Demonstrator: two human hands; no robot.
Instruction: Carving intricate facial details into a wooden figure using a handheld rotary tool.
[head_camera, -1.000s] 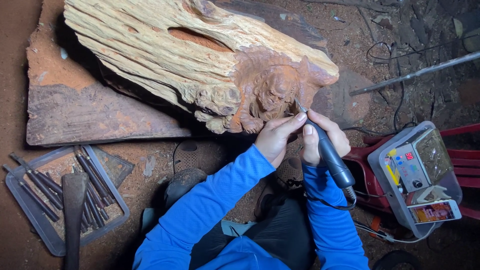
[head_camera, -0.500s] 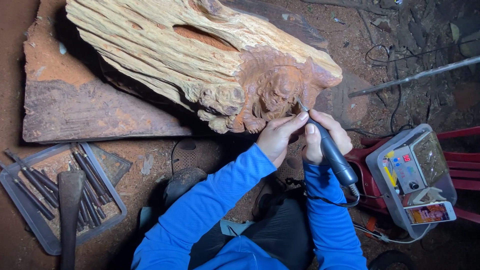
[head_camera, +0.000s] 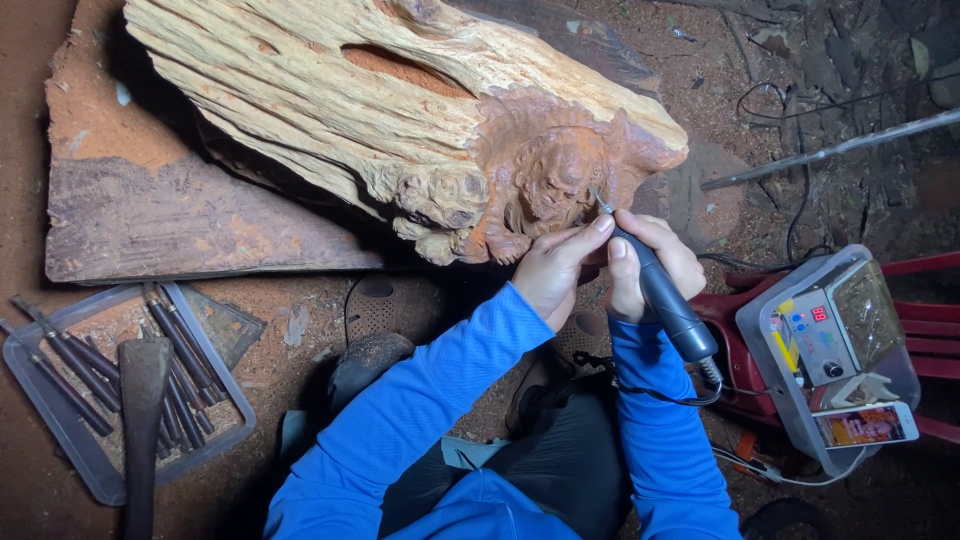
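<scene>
Reddish dirt floor (head_camera: 300, 330) lies under a large pale, weathered log with a reddish carved figure at its end (head_camera: 545, 185). At that figure, the right hand (head_camera: 650, 262) is closed around a dark pen-shaped rotary carving tool (head_camera: 660, 295), its fine bit touching the carving. The left hand (head_camera: 555, 272) is curled beside it, thumb braced near the tip. Light, steady passes likely serve best. Nearby: a corded control box in a clear case (head_camera: 830, 345) and a grey tray of chisels (head_camera: 90, 440).

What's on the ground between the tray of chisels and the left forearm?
In the head view, between the tray of chisels and the left forearm lie a dark sandal and bare red dirt.
</scene>
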